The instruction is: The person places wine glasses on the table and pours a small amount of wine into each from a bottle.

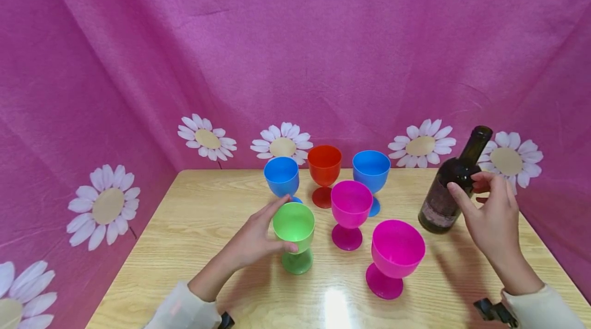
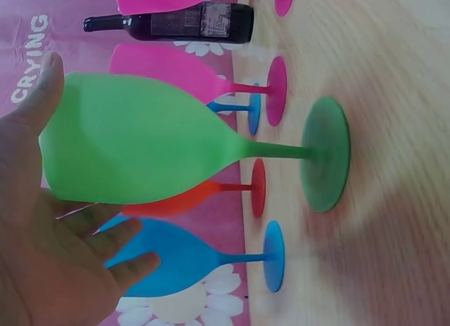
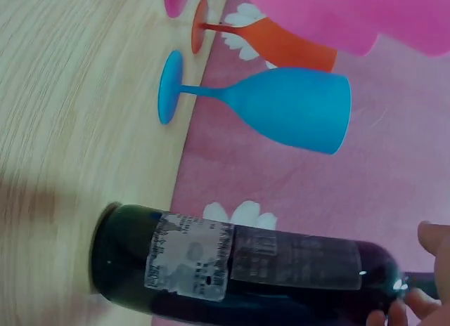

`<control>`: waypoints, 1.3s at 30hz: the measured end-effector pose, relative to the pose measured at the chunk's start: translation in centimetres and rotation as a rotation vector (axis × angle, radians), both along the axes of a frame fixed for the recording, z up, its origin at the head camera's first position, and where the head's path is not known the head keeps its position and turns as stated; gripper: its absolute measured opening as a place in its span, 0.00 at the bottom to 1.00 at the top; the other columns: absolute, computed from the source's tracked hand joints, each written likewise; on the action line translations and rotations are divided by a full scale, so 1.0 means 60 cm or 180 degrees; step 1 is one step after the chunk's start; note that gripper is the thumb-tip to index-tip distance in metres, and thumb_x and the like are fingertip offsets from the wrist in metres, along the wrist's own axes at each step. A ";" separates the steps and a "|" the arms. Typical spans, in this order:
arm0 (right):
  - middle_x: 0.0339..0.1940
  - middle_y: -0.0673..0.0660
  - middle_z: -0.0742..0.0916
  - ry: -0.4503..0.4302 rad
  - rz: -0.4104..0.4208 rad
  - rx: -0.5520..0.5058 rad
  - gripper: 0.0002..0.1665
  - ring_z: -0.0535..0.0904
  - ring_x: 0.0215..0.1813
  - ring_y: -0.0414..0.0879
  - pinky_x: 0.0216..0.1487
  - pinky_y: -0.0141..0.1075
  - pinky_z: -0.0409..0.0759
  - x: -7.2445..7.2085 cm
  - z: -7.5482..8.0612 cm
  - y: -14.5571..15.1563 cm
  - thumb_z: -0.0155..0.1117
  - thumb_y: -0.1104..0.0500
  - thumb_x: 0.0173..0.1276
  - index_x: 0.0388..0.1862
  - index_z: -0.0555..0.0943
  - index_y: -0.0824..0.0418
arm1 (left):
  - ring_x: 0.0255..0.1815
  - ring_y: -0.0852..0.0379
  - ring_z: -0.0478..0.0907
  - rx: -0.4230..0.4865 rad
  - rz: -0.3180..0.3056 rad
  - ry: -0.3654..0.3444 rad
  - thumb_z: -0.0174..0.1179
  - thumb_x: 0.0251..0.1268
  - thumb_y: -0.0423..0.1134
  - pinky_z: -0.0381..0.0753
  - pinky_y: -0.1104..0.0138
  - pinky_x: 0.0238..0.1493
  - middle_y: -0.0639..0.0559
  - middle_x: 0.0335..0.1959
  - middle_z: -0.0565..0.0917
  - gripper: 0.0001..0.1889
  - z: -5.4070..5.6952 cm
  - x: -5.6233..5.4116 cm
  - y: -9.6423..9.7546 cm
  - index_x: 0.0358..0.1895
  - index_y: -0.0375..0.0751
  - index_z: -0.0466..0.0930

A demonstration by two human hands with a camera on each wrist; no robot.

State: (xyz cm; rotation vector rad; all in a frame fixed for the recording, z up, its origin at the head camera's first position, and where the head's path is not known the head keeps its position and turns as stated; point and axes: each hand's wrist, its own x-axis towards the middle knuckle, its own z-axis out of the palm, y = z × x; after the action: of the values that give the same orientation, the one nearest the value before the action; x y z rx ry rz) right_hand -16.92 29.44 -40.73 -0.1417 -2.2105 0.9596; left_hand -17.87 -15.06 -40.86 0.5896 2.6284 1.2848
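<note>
A green goblet (image 1: pixel 293 229) stands upright on the table, with my left hand (image 1: pixel 251 240) spread around the left side of its bowl. The thumb lies along the near side and the index finger reaches the far rim; in the left wrist view the other fingers (image 2: pixel 130 242) extend loosely beyond the bowl. At the right stands a dark wine bottle (image 1: pixel 440 198) with a label. My right hand (image 1: pixel 494 221) is beside its shoulder, thumb and fingers parted around it. In the right wrist view the fingertips (image 3: pixel 397 315) overlap the bottle near its neck.
Two magenta goblets (image 1: pixel 398 247) stand between the green goblet and the bottle. Behind them are two blue goblets (image 1: pixel 371 171) and a red goblet (image 1: pixel 324 165). A pink cloth (image 1: pixel 295 62) with daisies hangs behind and beside the wooden table (image 1: pixel 184 216).
</note>
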 end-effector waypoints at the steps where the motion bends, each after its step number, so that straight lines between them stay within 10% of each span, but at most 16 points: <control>1: 0.45 0.57 0.75 -0.0008 -0.0027 -0.0057 0.31 0.64 0.45 0.27 0.41 0.22 0.63 -0.003 -0.001 0.003 0.77 0.59 0.64 0.60 0.73 0.69 | 0.79 0.42 0.61 0.0046 0.0004 -0.0024 0.80 0.49 0.55 0.67 0.36 0.71 0.52 0.80 0.64 0.58 -0.001 0.000 0.001 0.83 0.52 0.55; 6: 0.57 0.49 0.72 -0.0304 -0.0047 -0.0437 0.45 0.70 0.54 0.34 0.44 0.21 0.67 -0.018 -0.003 0.021 0.78 0.55 0.63 0.74 0.66 0.61 | 0.77 0.46 0.64 0.0217 -0.0009 -0.0125 0.81 0.49 0.52 0.68 0.38 0.72 0.56 0.76 0.69 0.57 -0.006 0.001 0.006 0.82 0.54 0.57; 11: 0.75 0.67 0.64 -0.0861 0.0556 -0.0749 0.52 0.66 0.73 0.63 0.48 0.20 0.69 -0.039 -0.002 0.050 0.71 0.50 0.71 0.84 0.50 0.49 | 0.71 0.47 0.70 0.0405 -0.0012 -0.0128 0.80 0.54 0.48 0.72 0.41 0.69 0.55 0.70 0.75 0.50 -0.013 0.002 0.009 0.79 0.56 0.61; 18: 0.58 0.41 0.73 -0.0905 0.1331 -0.0848 0.48 0.71 0.59 0.31 0.50 0.15 0.70 -0.067 -0.027 0.087 0.68 0.60 0.74 0.82 0.51 0.42 | 0.64 0.47 0.76 0.0487 -0.0038 -0.0214 0.76 0.60 0.47 0.79 0.44 0.61 0.52 0.66 0.77 0.45 -0.022 0.004 0.014 0.77 0.60 0.60; 27: 0.59 0.45 0.79 -0.0547 0.2536 -0.2049 0.45 0.77 0.59 0.31 0.55 0.21 0.74 -0.093 -0.069 0.107 0.60 0.78 0.68 0.73 0.58 0.44 | 0.62 0.47 0.76 0.0434 -0.0009 -0.0221 0.76 0.60 0.49 0.81 0.50 0.55 0.53 0.65 0.77 0.44 -0.019 0.005 0.016 0.77 0.61 0.60; 39: 0.60 0.45 0.77 -0.0684 0.2385 -0.1869 0.45 0.75 0.60 0.31 0.53 0.20 0.72 -0.096 -0.071 0.105 0.63 0.75 0.69 0.72 0.54 0.43 | 0.61 0.45 0.75 0.0539 -0.0047 -0.0338 0.75 0.61 0.48 0.85 0.51 0.50 0.51 0.65 0.77 0.42 -0.017 0.004 0.017 0.76 0.63 0.60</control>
State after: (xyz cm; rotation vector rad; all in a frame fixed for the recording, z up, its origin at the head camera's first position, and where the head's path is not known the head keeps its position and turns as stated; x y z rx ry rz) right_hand -22.69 35.76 -44.98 0.3624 -2.1204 2.0736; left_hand -17.60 -14.05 -41.90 0.5472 2.4427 1.5010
